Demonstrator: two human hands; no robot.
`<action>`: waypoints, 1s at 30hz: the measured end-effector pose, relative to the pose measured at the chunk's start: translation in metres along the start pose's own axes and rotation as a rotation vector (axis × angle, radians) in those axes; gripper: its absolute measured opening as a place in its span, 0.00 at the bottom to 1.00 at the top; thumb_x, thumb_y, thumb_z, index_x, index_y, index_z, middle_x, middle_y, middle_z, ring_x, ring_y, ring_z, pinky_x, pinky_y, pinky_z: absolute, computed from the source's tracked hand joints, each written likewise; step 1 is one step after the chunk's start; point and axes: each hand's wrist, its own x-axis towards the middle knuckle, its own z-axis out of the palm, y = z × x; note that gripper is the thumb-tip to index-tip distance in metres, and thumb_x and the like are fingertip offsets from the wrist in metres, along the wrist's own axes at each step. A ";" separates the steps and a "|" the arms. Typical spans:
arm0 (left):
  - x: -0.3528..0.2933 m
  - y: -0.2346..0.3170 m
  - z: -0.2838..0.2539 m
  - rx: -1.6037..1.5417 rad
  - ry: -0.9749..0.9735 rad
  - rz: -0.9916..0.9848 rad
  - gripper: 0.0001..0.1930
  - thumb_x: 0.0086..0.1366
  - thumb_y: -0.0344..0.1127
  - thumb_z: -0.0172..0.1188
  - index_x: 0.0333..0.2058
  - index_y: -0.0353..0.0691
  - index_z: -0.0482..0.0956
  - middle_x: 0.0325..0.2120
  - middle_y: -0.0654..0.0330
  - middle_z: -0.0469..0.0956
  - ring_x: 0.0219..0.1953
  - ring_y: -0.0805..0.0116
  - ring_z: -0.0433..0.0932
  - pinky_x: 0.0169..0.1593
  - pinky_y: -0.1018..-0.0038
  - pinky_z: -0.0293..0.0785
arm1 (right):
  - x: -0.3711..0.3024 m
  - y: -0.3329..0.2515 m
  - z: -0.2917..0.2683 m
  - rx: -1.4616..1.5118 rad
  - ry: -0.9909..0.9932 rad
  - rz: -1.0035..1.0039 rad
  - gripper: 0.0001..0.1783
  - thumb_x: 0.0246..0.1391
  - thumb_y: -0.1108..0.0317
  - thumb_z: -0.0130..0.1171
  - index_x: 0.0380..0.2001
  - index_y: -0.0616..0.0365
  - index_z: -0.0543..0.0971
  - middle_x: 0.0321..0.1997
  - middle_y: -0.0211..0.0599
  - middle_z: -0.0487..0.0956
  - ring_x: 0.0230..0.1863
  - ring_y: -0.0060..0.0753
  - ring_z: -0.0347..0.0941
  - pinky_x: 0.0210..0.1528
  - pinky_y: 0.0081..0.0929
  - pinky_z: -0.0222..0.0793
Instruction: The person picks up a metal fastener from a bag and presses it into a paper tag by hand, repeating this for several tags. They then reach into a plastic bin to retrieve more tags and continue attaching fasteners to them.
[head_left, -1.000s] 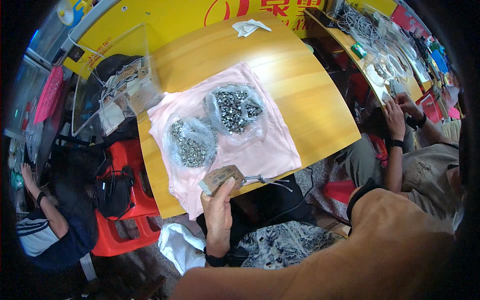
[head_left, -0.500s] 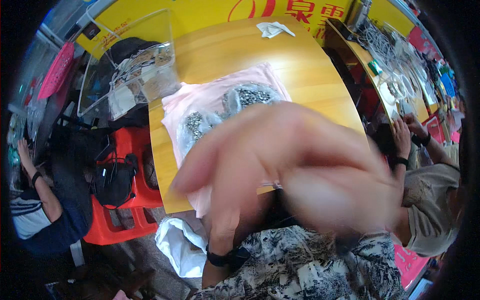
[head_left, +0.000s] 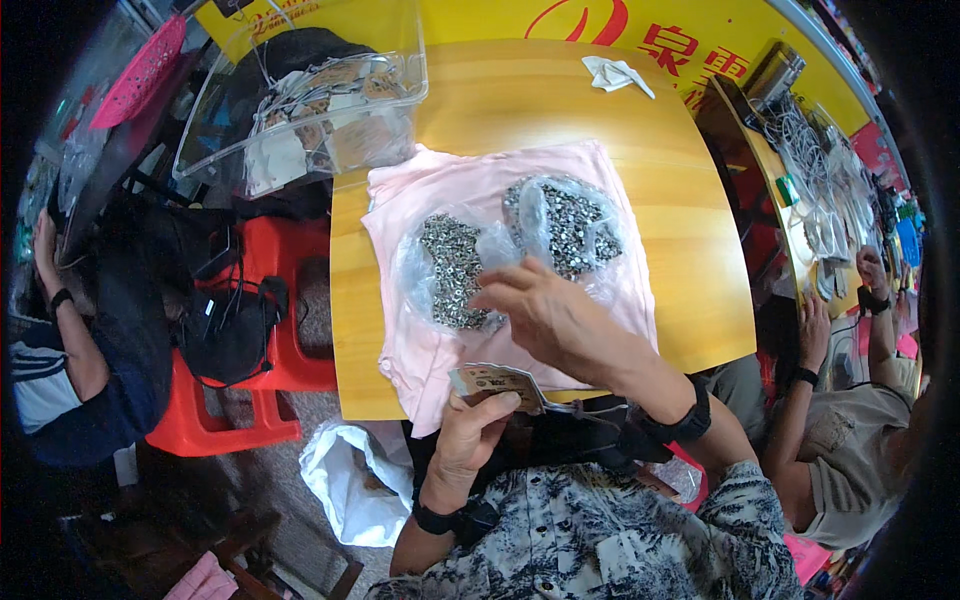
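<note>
My left hand (head_left: 468, 435) is closed around a printed cardboard card (head_left: 493, 382), with the thumb lying across its face. A pale cord (head_left: 578, 408) trails to the right from beside the card. Over the pink cloth (head_left: 410, 345), my right hand (head_left: 560, 320) reaches leftward, its bent fingers apart at the edge of a clear plastic bag of small metal pieces (head_left: 452, 262). Nothing shows in those fingers, though some of the fingertips are hard to make out. Behind that hand lies a second clear bag of small metal pieces (head_left: 575, 225).
A clear bin (head_left: 205, 155) of cards and cords stands at the table's far left. A crumpled tissue (head_left: 618, 75) lies at the back of the wooden table (head_left: 690, 180). Red stools (head_left: 240, 430) and a white sack (head_left: 345, 490) are at left. People sit on both sides.
Both hands, blurred and large in front of the bags before, are now lower and apart. My right hand is at the left bag, and the card in my left hand has come into view.
</note>
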 end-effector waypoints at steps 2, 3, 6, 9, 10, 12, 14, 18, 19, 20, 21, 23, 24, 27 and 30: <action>0.001 0.000 0.003 0.004 0.017 -0.002 0.16 0.57 0.21 0.58 0.45 0.34 0.74 0.39 0.52 0.80 0.42 0.59 0.81 0.48 0.63 0.78 | -0.005 -0.003 0.000 -0.092 -0.152 0.007 0.21 0.42 0.80 0.59 0.44 0.56 0.76 0.52 0.41 0.73 0.50 0.46 0.69 0.50 0.35 0.70; 0.003 0.001 0.004 -0.019 -0.022 0.001 0.16 0.56 0.20 0.58 0.46 0.34 0.74 0.39 0.53 0.80 0.42 0.59 0.80 0.48 0.63 0.78 | -0.006 0.001 0.005 -0.085 -0.072 -0.007 0.15 0.43 0.77 0.61 0.39 0.56 0.77 0.47 0.39 0.75 0.47 0.42 0.71 0.47 0.34 0.71; 0.006 0.004 0.010 -0.045 -0.084 0.003 0.15 0.57 0.19 0.59 0.45 0.34 0.75 0.39 0.54 0.81 0.41 0.62 0.81 0.46 0.66 0.79 | -0.004 0.006 0.008 -0.084 -0.090 0.119 0.11 0.45 0.76 0.62 0.34 0.58 0.75 0.42 0.36 0.76 0.44 0.41 0.72 0.44 0.35 0.71; 0.004 0.004 0.006 -0.047 -0.103 0.000 0.14 0.58 0.20 0.61 0.44 0.34 0.75 0.38 0.56 0.81 0.41 0.65 0.81 0.45 0.68 0.79 | 0.003 0.000 0.001 -0.019 0.066 0.171 0.08 0.46 0.76 0.61 0.32 0.58 0.74 0.37 0.34 0.76 0.42 0.41 0.72 0.42 0.35 0.71; 0.004 0.003 0.005 -0.046 -0.101 -0.005 0.14 0.58 0.20 0.61 0.44 0.34 0.75 0.38 0.56 0.81 0.41 0.65 0.81 0.45 0.68 0.79 | 0.003 -0.003 -0.002 -0.019 0.061 0.168 0.08 0.46 0.76 0.61 0.32 0.58 0.74 0.37 0.34 0.76 0.42 0.41 0.72 0.42 0.35 0.71; 0.002 0.002 0.005 -0.043 -0.088 0.002 0.14 0.59 0.20 0.60 0.44 0.34 0.75 0.38 0.56 0.81 0.41 0.65 0.81 0.45 0.67 0.79 | 0.004 -0.007 -0.006 0.000 0.088 0.232 0.08 0.46 0.75 0.61 0.32 0.58 0.75 0.38 0.35 0.75 0.42 0.41 0.72 0.42 0.34 0.71; 0.002 0.003 0.007 -0.036 -0.077 0.004 0.14 0.59 0.20 0.60 0.45 0.34 0.75 0.38 0.56 0.81 0.41 0.65 0.81 0.45 0.67 0.79 | 0.002 -0.009 -0.004 -0.022 0.010 0.127 0.08 0.47 0.74 0.61 0.32 0.58 0.75 0.38 0.35 0.75 0.42 0.41 0.72 0.42 0.33 0.70; 0.005 0.002 0.010 -0.057 -0.117 0.002 0.15 0.58 0.19 0.60 0.45 0.34 0.74 0.38 0.56 0.81 0.40 0.65 0.81 0.45 0.67 0.80 | -0.001 -0.004 0.015 -0.195 -0.111 0.009 0.07 0.48 0.71 0.61 0.32 0.57 0.75 0.39 0.34 0.75 0.43 0.40 0.71 0.42 0.33 0.70; 0.004 0.002 0.008 -0.077 -0.109 -0.008 0.15 0.58 0.19 0.60 0.45 0.35 0.74 0.38 0.56 0.81 0.40 0.65 0.81 0.45 0.67 0.80 | 0.000 0.000 0.016 -0.154 -0.111 0.020 0.06 0.50 0.70 0.60 0.31 0.56 0.75 0.36 0.34 0.74 0.40 0.41 0.71 0.40 0.34 0.70; 0.004 0.002 0.008 -0.078 -0.107 -0.004 0.15 0.58 0.19 0.60 0.45 0.35 0.74 0.38 0.56 0.81 0.40 0.65 0.81 0.45 0.67 0.80 | 0.001 0.000 0.015 -0.153 -0.113 0.016 0.06 0.50 0.70 0.60 0.31 0.56 0.75 0.36 0.34 0.74 0.40 0.41 0.71 0.40 0.34 0.70; 0.004 0.002 0.008 -0.080 -0.103 -0.007 0.15 0.58 0.19 0.60 0.45 0.34 0.74 0.38 0.56 0.81 0.40 0.65 0.81 0.45 0.67 0.80 | 0.003 -0.001 0.012 -0.138 -0.030 0.077 0.06 0.50 0.70 0.60 0.31 0.57 0.75 0.34 0.35 0.74 0.38 0.42 0.72 0.39 0.35 0.69; 0.004 0.003 0.008 -0.085 -0.097 -0.009 0.15 0.58 0.19 0.61 0.44 0.34 0.75 0.38 0.56 0.81 0.40 0.65 0.81 0.45 0.67 0.80 | 0.006 -0.007 0.005 -0.133 0.137 0.103 0.05 0.52 0.71 0.60 0.31 0.58 0.75 0.30 0.38 0.74 0.34 0.44 0.73 0.35 0.37 0.69; 0.003 0.004 0.008 -0.073 -0.111 -0.016 0.15 0.58 0.19 0.61 0.44 0.34 0.75 0.38 0.56 0.81 0.40 0.65 0.81 0.45 0.68 0.80 | 0.007 -0.011 0.001 -0.133 0.134 0.102 0.05 0.52 0.71 0.60 0.31 0.58 0.75 0.30 0.38 0.74 0.34 0.44 0.73 0.35 0.37 0.69; 0.003 0.005 0.008 -0.046 -0.101 -0.023 0.14 0.57 0.19 0.60 0.43 0.33 0.75 0.37 0.55 0.81 0.39 0.64 0.81 0.45 0.67 0.80 | 0.005 -0.017 -0.004 -0.141 0.165 0.105 0.05 0.52 0.71 0.61 0.31 0.58 0.75 0.30 0.38 0.74 0.34 0.45 0.73 0.34 0.36 0.69; 0.004 0.005 0.007 -0.047 -0.104 -0.026 0.14 0.57 0.19 0.61 0.43 0.33 0.75 0.37 0.55 0.81 0.39 0.64 0.81 0.46 0.68 0.79 | 0.002 -0.015 -0.001 -0.133 0.137 0.123 0.05 0.52 0.71 0.61 0.31 0.58 0.75 0.29 0.38 0.75 0.35 0.44 0.74 0.34 0.36 0.69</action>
